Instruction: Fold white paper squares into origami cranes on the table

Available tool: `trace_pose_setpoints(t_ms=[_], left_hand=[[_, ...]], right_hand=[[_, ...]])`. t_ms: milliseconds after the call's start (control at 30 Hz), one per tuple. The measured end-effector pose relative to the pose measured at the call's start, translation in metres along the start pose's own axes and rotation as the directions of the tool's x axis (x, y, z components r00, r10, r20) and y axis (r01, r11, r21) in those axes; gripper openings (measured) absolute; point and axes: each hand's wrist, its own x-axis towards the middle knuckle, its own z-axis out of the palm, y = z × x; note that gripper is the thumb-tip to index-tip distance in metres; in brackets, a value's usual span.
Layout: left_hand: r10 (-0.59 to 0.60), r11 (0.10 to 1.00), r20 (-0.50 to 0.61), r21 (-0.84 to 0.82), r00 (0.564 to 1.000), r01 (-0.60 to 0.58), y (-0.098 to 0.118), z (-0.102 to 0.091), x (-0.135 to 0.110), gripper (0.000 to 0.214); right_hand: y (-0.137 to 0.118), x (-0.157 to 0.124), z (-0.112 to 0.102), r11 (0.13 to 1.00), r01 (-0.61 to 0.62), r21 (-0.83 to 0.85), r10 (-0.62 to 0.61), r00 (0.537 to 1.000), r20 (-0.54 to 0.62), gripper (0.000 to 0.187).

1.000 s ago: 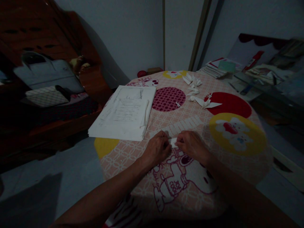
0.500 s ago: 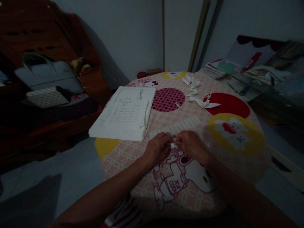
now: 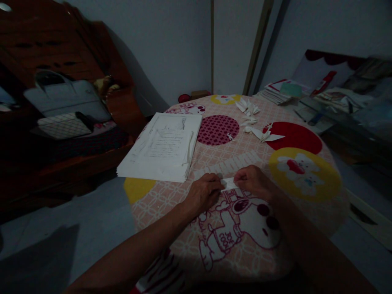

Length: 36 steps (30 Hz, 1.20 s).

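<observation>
Between my two hands, low over the near middle of the table, is a small white paper strip (image 3: pixel 229 183). My left hand (image 3: pixel 206 191) is closed on its left end, fingers curled. My right hand (image 3: pixel 251 181) pinches the right end between thumb and fingers. Just beyond the hands a row of small white paper pieces (image 3: pixel 234 162) lies on the tablecloth. Farther off, to the right, rests a folded paper crane (image 3: pixel 268 134) with its wings spread, and more folded white paper shapes (image 3: pixel 247 107) lie behind it.
A stack of printed paper sheets (image 3: pixel 163 147) lies left of my hands on the patterned tablecloth (image 3: pixel 186 261). A wooden chair (image 3: pixel 119 102) at the left bears a light handbag (image 3: pixel 65 98). At the right is a glass-topped stand (image 3: pixel 339 112) with papers.
My right hand has moved a little to the right, away from my left hand. More of the white paper strip now shows between them.
</observation>
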Motion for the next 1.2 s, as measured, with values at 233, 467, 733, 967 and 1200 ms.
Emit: trace_pose_setpoints(t_ms=[233, 467, 733, 967, 1200], left_hand=[[-0.009, 1.000, 0.012, 0.012, 1.000, 0.009, 0.000, 0.001, 0.000, 0.024], [-0.021, 1.000, 0.028, 0.019, 0.999, 0.020, 0.001, -0.001, 0.000, 0.024], [-0.019, 0.999, 0.059, 0.040, 0.998, 0.016, 0.003, -0.002, 0.001, 0.022], [-0.043, 0.999, 0.044, 0.006, 0.998, 0.043, 0.000, -0.001, 0.001, 0.023], [-0.068, 0.997, 0.045, -0.040, 0.997, 0.070, 0.002, -0.001, 0.003, 0.024]], right_hand=[[-0.006, -0.002, 0.011, 0.977, 0.035, -0.209, -0.047, 0.998, -0.051, 0.010], [-0.014, -0.008, 0.017, 0.948, 0.011, -0.319, -0.041, 0.995, -0.087, 0.008], [-0.014, -0.005, 0.022, 0.925, -0.001, -0.380, -0.040, 0.994, -0.100, 0.008], [-0.009, 0.000, 0.008, 0.965, -0.045, -0.257, 0.023, 0.996, -0.086, 0.016], [-0.022, -0.005, 0.010, 0.998, 0.057, 0.006, -0.056, 0.996, -0.070, 0.014]])
